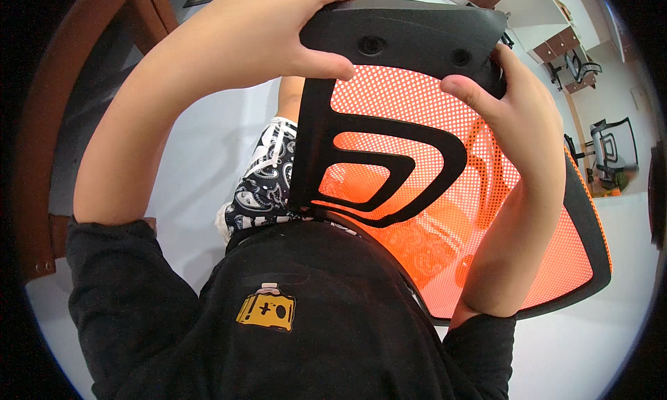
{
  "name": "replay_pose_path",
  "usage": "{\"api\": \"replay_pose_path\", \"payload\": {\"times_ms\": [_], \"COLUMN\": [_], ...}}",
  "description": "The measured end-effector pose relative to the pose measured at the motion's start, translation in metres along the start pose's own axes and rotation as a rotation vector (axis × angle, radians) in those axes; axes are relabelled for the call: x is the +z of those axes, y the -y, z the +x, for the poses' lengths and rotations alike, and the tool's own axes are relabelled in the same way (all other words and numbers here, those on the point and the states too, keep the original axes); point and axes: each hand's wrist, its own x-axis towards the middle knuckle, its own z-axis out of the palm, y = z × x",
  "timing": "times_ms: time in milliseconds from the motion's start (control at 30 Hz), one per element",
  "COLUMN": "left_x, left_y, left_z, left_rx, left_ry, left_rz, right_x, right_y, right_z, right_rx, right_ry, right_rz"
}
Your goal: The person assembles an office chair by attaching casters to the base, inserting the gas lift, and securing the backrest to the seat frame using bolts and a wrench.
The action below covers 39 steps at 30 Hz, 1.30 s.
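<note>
An office chair backrest [486, 223] with orange mesh and a black frame stands tilted in front of my body. Its lower left edge lies against my shirt and patterned shorts. A broad black plastic end piece [417, 42] with two round recesses runs along its far edge. My left hand [316, 42] clasps that piece at its left end, thumb across the face and most fingers hidden behind. At the right end my right hand [517, 98] grips it too, with the thumb near the mesh and the other fingers curled round the corner.
A brown wooden frame [38, 157] rises at the left over a pale floor [198, 146]. Towards the far right are other office chairs [611, 146] and white furniture with brown drawers [556, 45].
</note>
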Motion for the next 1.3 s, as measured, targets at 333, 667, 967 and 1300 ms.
{"api": "replay_pose_path", "payload": {"times_ms": [333, 667, 967, 1300], "left_x": [0.005, 0.0053, 0.0034, 0.005], "left_y": [0.0006, -0.0019, -0.0019, -0.0009], "left_z": [-0.0007, -0.0013, -0.003, -0.0013], "left_rx": [0.013, -0.029, -0.025, -0.03], "left_ry": [-0.046, -0.036, -0.005, -0.022], "left_rz": [0.023, 0.062, 0.026, 0.047], "right_x": [-0.0002, 0.0004, 0.0007, 0.0019], "right_y": [0.0022, 0.0048, 0.0059, 0.0068], "right_z": [-0.0019, -0.0023, -0.0028, -0.0035], "right_rx": [0.007, 0.019, 0.021, 0.022], "right_ry": [-0.021, -0.015, -0.007, -0.029], "right_rz": [-0.037, -0.062, -0.061, -0.105]}}
